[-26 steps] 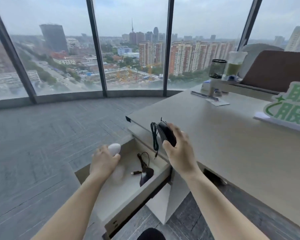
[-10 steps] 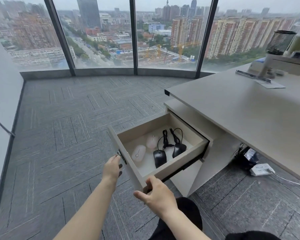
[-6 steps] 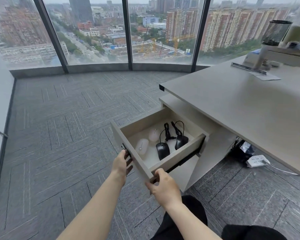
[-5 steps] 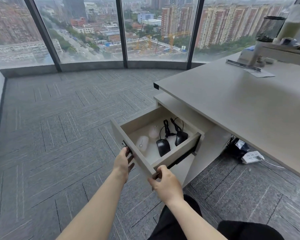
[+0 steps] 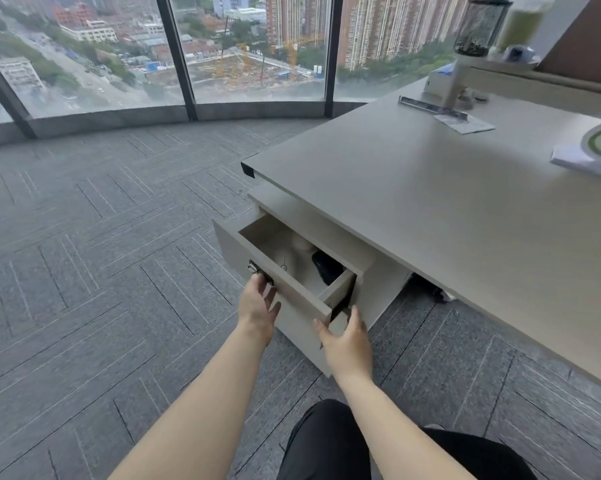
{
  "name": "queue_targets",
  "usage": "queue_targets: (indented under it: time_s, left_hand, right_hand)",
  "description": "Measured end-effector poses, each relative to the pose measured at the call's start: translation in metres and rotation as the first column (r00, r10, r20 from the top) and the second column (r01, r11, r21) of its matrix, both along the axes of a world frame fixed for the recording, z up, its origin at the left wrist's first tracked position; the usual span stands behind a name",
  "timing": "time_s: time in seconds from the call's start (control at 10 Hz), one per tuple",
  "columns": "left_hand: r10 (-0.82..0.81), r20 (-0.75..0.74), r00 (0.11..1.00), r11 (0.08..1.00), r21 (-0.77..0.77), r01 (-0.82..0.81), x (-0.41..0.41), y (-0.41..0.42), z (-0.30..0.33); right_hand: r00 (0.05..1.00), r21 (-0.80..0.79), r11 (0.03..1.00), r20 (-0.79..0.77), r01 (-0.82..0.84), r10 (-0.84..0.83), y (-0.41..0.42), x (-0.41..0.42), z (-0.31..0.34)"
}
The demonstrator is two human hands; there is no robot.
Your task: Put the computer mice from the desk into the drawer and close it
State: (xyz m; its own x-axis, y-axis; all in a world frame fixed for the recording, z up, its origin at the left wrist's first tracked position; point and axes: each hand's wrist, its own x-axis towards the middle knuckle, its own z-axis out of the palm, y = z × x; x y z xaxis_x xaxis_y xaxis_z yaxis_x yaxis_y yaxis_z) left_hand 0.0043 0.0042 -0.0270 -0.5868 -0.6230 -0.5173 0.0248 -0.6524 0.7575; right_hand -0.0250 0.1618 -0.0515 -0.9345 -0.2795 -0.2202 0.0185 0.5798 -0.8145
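Head view shows the drawer (image 5: 292, 271) half shut, the mice (image 5: 321, 265) inside, none on the desk (image 5: 430, 209). Left hand (image 5: 257, 306) and right hand (image 5: 347, 337) press its front, fingers spread and holding nothing. Only closing remains.

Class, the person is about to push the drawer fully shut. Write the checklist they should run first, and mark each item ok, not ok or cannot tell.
1. No mice on the visible part of the desk: ok.
2. Mice inside the drawer: one black mouse shows; the rest cannot tell.
3. No cable over the drawer rim: ok.
4. Left hand flat on the drawer front: ok.
5. Right hand clear of the closing gap: not ok, its fingertips sit at the drawer corner.
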Motion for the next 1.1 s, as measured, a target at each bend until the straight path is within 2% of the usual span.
queue_targets:
  time_s: [0.3, 0.4, 0.8, 0.9, 1.0, 1.1]
  left_hand:
    - [-0.049, -0.084, 0.995, 0.993, 0.099, 0.058, -0.066, 0.003, -0.013]
    - [-0.080, -0.117, 0.990, 0.989, 0.115, 0.094, -0.080, 0.002, -0.015]
    - [-0.158, -0.105, 0.982, 0.982, 0.084, 0.167, -0.096, -0.001, -0.018]
    - [-0.126, -0.023, 0.992, 0.989, 0.079, 0.128, -0.085, 0.004, -0.012]
    - [-0.096, 0.071, 0.993, 0.995, 0.033, 0.094, -0.060, 0.014, -0.012]
    - [-0.122, 0.161, 0.979, 0.991, -0.040, 0.130, -0.010, 0.033, -0.013]
  right_hand:
    - [0.984, -0.129, 0.978, 0.084, 0.167, -0.157, -0.006, -0.052, -0.012]
    - [0.978, -0.133, 0.969, 0.063, 0.207, -0.200, -0.009, -0.068, -0.016]
    - [0.988, -0.038, 0.987, -0.005, 0.155, -0.155, -0.006, -0.085, -0.012]
    - [0.993, 0.031, 0.994, 0.058, 0.104, -0.106, 0.002, -0.076, -0.003]
    - [0.997, 0.029, 0.998, 0.055, 0.060, -0.061, 0.017, -0.058, 0.020]
    - [0.999, -0.130, 0.991, 0.041, -0.013, 0.018, 0.035, -0.029, 0.051]
